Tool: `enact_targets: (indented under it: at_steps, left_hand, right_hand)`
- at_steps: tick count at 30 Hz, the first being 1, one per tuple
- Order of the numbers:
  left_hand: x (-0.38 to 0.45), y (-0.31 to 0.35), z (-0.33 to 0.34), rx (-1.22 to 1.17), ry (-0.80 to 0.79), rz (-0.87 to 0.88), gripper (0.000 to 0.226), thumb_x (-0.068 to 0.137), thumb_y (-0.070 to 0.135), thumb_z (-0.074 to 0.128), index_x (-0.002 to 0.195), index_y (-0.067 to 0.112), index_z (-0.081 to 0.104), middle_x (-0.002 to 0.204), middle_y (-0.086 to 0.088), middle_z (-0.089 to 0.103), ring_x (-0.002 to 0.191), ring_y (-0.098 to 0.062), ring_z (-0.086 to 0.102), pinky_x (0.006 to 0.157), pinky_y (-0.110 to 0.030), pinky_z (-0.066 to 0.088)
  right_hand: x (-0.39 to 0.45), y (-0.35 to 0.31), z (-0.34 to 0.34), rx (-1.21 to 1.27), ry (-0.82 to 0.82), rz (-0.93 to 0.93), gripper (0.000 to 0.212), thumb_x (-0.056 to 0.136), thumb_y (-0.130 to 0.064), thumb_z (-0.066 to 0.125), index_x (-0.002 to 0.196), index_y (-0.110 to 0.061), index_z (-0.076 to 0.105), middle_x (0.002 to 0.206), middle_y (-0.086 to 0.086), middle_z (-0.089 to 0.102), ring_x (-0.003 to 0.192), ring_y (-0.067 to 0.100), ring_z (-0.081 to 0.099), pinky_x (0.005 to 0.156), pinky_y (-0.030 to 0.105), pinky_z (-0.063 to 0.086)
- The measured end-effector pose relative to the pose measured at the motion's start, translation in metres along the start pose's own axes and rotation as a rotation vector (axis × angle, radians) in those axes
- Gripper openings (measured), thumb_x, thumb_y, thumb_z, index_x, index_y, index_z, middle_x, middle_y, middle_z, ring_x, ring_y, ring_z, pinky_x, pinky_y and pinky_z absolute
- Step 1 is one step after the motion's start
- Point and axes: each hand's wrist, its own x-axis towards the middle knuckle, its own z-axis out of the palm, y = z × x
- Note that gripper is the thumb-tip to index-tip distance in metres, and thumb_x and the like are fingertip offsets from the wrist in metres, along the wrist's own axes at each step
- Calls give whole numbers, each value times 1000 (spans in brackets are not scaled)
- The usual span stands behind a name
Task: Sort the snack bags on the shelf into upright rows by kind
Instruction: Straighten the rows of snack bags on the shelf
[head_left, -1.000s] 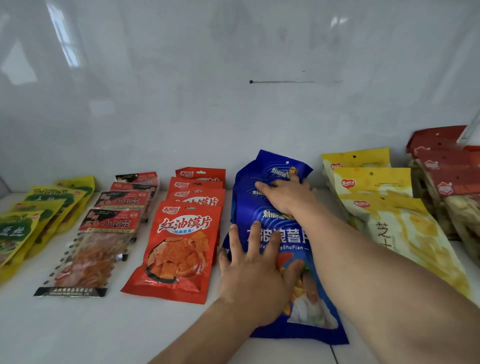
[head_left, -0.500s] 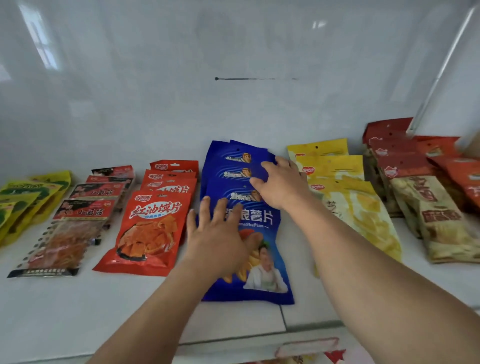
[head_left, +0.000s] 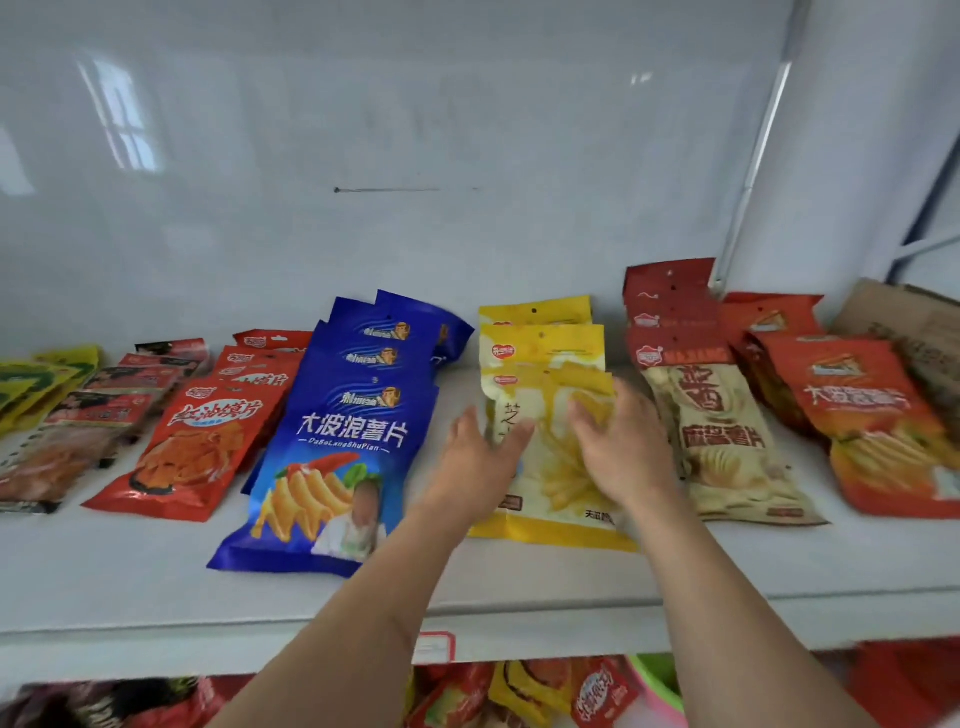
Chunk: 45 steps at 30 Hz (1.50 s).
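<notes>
Yellow snack bags (head_left: 545, 415) lie overlapped mid-shelf between the blue bags (head_left: 332, 441) and beige bags (head_left: 727, 441), probably light, puffy and slick, so the left hand (head_left: 480, 462) and right hand (head_left: 618, 452), fingers relaxed and holding nothing, best press the side edges.

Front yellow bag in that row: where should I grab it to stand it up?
Take the front yellow bag by its two long side edges, coming from the front, roughly where the left hand and right hand already sit. It lies flat, and its top overlaps the yellow bags behind, so the top seam is probably harder to reach.
</notes>
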Motion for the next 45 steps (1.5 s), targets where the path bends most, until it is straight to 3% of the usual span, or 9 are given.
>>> enact_targets:
  at_steps: [6,12,20,24,29,32,36,40,45]
  left_hand:
    - [10,-6,16,-4,56,-36,60,100,45,50,151,21,31,145,-2,52,127,-26,53,105,-44,45]
    - [28,1,10,-66,40,-104,81,91,65,52,155,26,24,151,-2,46,132,-27,51,107,-48,45]
    - [50,-11,15,-58,59,-35,45,98,54,47,138,32,47,125,1,64,114,-22,62,98,-49,51]
    - [59,-12,11,-178,45,-76,35,98,42,55,129,25,50,120,0,66,105,-20,66,96,-46,54]
    - [71,-4,0,-303,-3,-120,59,96,49,58,142,20,35,104,4,62,89,-13,67,81,-38,57]
    - [77,-2,2,-327,-20,-120,48,92,54,61,125,23,45,106,0,70,90,-19,73,85,-43,60]
    - [81,6,8,-337,-8,-100,40,94,49,61,123,25,49,102,2,71,82,-15,73,63,-29,57]
    - [86,-1,18,-345,43,-86,36,94,45,62,123,26,52,106,3,72,87,-18,74,81,-42,61]
    - [88,0,23,-403,104,-30,32,95,39,63,121,30,48,108,7,70,92,-15,72,81,-38,61]
  right_hand:
    - [2,13,11,141,-194,112,91,78,-80,42,149,-24,31,147,3,48,131,30,50,105,48,42]
    - [12,31,26,231,-191,90,88,66,-85,51,138,-37,34,135,-8,58,121,24,59,99,52,48]
    - [8,32,24,214,-196,66,97,73,-82,54,151,-35,22,149,-9,48,132,23,51,106,49,43]
    - [12,27,17,315,-198,104,68,85,-60,65,140,-37,34,136,-12,50,119,16,53,102,36,42]
    - [43,14,13,336,-187,176,101,84,-78,46,160,-23,9,166,-2,14,152,23,17,121,45,21]
    - [60,9,16,362,-188,203,106,81,-83,42,160,-23,8,167,0,12,152,24,17,120,46,22]
    - [76,12,14,380,-207,233,106,81,-84,39,160,-21,9,166,3,19,150,27,23,119,47,24]
    - [80,22,16,330,-256,233,109,79,-88,33,160,-18,11,165,5,22,149,29,25,118,47,25]
    - [85,31,19,347,-286,245,104,82,-84,38,158,-16,18,161,5,30,146,29,32,113,44,31]
